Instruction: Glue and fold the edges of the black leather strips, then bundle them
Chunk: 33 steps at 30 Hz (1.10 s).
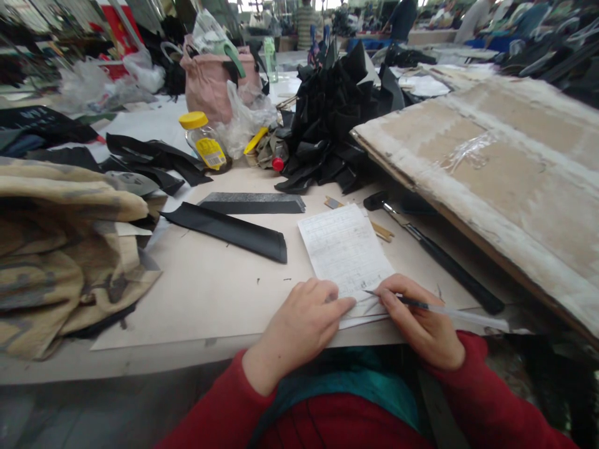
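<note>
A sheet of white paper [344, 246] covered in handwriting lies at the table's front edge. My right hand [421, 324] pinches a pen [416, 304] with a dark front and a clear long barrel, its tip at the lower part of the sheet. On the paper's lower left rests my left hand [304, 324], index finger stretched across it and the other fingers loosely bent, holding nothing. More paper layers show under the sheet's bottom edge. To the left lie a folded black strip [229, 232] and a stack of black strips [255, 203].
A black-handled hammer [435, 259] lies on the right, beside a large worn board [486, 143]. Camouflage fabric [65, 262] is heaped at left. Behind stand a yellow-lidded jar [206, 143], a pink bag [210, 84] and a pile of black pieces [332, 118].
</note>
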Available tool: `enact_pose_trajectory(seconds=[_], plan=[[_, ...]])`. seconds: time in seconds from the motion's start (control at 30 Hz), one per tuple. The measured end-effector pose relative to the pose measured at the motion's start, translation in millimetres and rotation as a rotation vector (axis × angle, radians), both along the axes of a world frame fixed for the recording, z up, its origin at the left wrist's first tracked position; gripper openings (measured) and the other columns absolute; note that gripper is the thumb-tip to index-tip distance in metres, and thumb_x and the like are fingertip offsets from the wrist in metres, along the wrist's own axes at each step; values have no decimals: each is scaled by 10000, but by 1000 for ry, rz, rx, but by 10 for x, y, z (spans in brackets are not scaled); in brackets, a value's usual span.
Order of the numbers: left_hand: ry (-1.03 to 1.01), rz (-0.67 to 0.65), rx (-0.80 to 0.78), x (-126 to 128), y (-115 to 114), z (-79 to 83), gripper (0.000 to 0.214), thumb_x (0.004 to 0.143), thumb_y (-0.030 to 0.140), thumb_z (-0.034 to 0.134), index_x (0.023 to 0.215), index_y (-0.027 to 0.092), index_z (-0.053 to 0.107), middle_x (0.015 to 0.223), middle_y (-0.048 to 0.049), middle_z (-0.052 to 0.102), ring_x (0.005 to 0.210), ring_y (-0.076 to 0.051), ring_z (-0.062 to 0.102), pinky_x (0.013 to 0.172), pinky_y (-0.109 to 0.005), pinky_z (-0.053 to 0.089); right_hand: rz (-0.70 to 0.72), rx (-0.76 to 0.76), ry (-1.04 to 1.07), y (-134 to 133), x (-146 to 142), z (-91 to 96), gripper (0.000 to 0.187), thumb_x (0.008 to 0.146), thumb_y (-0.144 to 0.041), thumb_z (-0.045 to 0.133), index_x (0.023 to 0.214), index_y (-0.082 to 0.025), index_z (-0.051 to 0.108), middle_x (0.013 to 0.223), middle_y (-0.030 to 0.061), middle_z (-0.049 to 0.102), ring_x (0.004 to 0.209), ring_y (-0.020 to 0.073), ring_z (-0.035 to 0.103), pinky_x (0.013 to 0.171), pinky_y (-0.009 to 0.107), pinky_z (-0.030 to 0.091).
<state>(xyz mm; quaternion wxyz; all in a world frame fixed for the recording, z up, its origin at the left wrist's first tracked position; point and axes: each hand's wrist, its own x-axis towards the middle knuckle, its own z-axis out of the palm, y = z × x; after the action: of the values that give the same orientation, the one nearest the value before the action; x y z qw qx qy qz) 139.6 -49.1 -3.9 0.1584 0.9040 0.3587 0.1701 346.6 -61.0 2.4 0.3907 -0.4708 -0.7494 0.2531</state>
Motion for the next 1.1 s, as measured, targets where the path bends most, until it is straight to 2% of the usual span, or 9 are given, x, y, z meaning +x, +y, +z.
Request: enact_pose_trajectory(seconds=[0.3, 0.53, 0.73, 0.9, 1.1], plan=[[-25, 9, 5, 0, 0, -14, 300, 852, 161, 444, 1113, 257, 554, 936, -42, 512, 874, -179, 457, 776, -329, 410, -10, -49, 17, 57, -11, -75, 182, 879, -256, 423, 740, -194, 523, 650, 6, 519, 603, 134, 495, 537, 252, 405], [-39, 4, -23, -11, 2, -19, 302, 853, 162, 444, 1119, 263, 544, 962, -45, 512, 877, -191, 447, 777, -344, 403, -274, -64, 92, 67, 231, -144, 202, 878, -312, 440, 752, -193, 543, 629, -1, 508, 579, 136, 480, 527, 262, 375], [-47, -5, -23, -12, 13, -35, 308, 854, 163, 441, 1128, 264, 540, 960, -49, 508, 877, -193, 442, 767, -346, 402, -379, 14, 163, 87, 333, -67, 179, 864, -321, 468, 769, -205, 567, 666, 5, 523, 611, 144, 484, 555, 274, 374], [-47, -3, -29, -14, 9, -32, 303, 857, 161, 437, 1123, 265, 538, 957, -46, 505, 873, -191, 439, 769, -347, 398, -325, 56, 241, 94, 264, -31, 146, 856, -307, 480, 797, -213, 574, 717, 10, 532, 648, 149, 495, 580, 282, 384], [-34, 1, -45, -17, 9, -22, 283, 867, 181, 435, 1118, 264, 535, 959, -41, 501, 881, -191, 434, 775, -344, 395, -168, -36, 84, 147, 208, -84, 189, 879, -278, 440, 746, -195, 545, 665, 1, 508, 607, 128, 478, 539, 253, 372]])
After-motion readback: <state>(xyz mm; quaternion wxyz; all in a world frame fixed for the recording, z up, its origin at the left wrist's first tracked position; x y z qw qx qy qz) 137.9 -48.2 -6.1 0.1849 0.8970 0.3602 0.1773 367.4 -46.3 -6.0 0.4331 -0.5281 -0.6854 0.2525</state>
